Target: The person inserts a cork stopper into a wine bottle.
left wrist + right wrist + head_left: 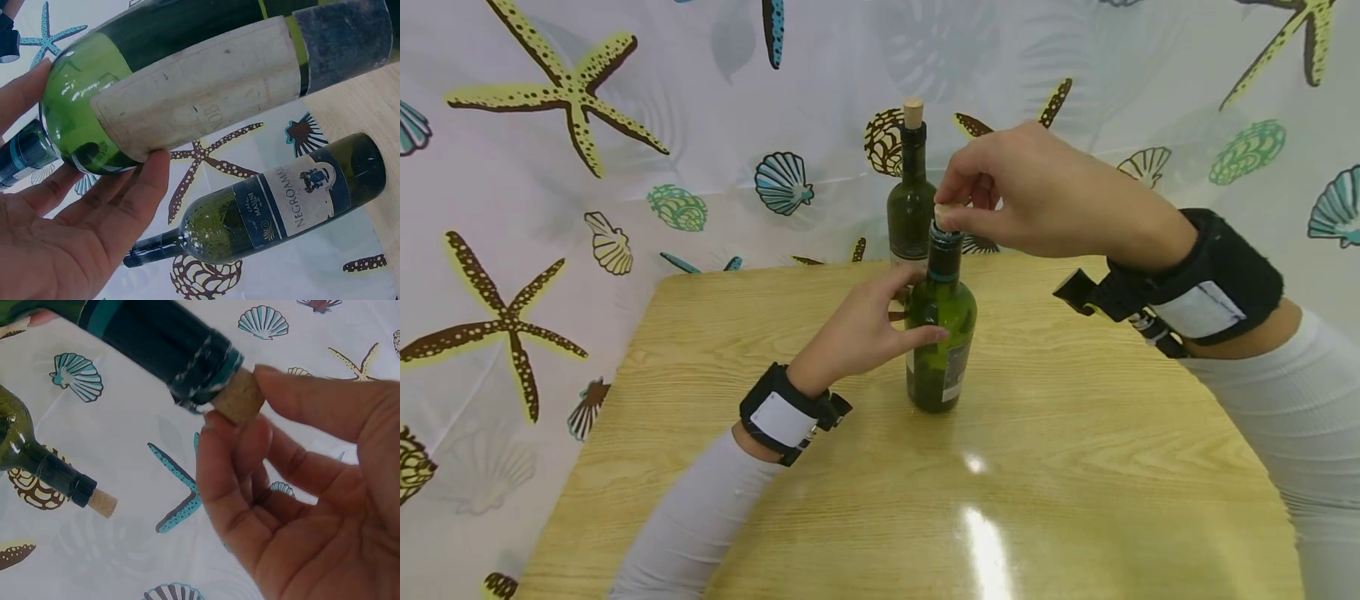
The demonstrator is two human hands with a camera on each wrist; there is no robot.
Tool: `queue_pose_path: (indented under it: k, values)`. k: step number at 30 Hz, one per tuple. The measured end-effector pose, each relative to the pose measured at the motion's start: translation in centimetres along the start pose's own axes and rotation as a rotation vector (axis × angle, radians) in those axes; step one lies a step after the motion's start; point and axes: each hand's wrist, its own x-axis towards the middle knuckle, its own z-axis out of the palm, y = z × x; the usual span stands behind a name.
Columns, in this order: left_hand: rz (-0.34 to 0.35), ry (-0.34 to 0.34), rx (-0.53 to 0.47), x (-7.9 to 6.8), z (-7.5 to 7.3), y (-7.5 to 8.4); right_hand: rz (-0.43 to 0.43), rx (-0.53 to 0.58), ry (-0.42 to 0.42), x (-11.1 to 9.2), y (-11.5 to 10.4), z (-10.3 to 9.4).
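A green wine bottle [951,312] stands upright on the wooden table, with a pale label [206,94] on its side. My left hand [865,327] grips this bottle round its upper body, thumb on the near side. Above it, my right hand [1037,193] pinches a cork [240,397] between thumb and fingers. In the right wrist view the cork's lower end sits in the bottle's mouth, where the neck wrap [206,365] has a torn edge. How deep the cork goes is hidden inside the neck.
Just behind stands a second green wine bottle [912,204], with a cork [913,113] sticking up from its neck. A sheet [820,75] printed with shells and starfish hangs behind the wooden table [1075,467] and along its left edge.
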Motion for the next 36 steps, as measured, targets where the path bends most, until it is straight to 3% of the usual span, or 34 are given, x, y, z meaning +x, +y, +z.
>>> queue_pose_path:
  k: [5,10,16,26,36]
  values:
    - [0.013,0.021,0.049,0.1,0.2,0.1,0.034,-0.007,0.012,-0.2,-0.1,0.1]
    - [0.018,-0.07,0.076,0.6,-0.1,-0.3,-0.027,0.037,-0.064,-0.6,1.1,-0.2]
    - [0.067,-0.14,-0.016,0.8,0.4,-1.4,-0.075,0.098,-0.076,-0.6,2.1,0.2]
    - [0.055,-0.09,-0.029,0.5,0.3,-1.6,-0.083,0.049,-0.019,-0.4,1.4,0.4]
    - [0.065,-0.012,0.022,0.3,0.5,-0.7,0.011,0.037,0.073,-0.7,0.5,0.6]
